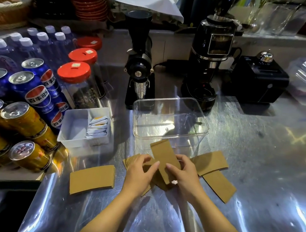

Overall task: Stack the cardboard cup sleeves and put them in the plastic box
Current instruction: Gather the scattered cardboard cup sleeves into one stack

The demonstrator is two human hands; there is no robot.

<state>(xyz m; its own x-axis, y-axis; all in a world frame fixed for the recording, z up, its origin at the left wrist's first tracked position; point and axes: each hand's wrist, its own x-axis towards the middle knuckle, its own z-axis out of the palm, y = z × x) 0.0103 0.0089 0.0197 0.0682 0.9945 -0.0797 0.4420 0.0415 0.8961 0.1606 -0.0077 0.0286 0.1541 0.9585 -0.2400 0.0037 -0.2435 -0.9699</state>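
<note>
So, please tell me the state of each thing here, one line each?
Plastic box: open, empty, upright.
Held sleeve: flat, pinched by both hands.
Left hand: closed on the sleeve.
Right hand: closed on the sleeve.
Left sleeve: flat, alone on the counter.
Right sleeves: flat, overlapping, unstacked.
Jars: lids on.
</note>
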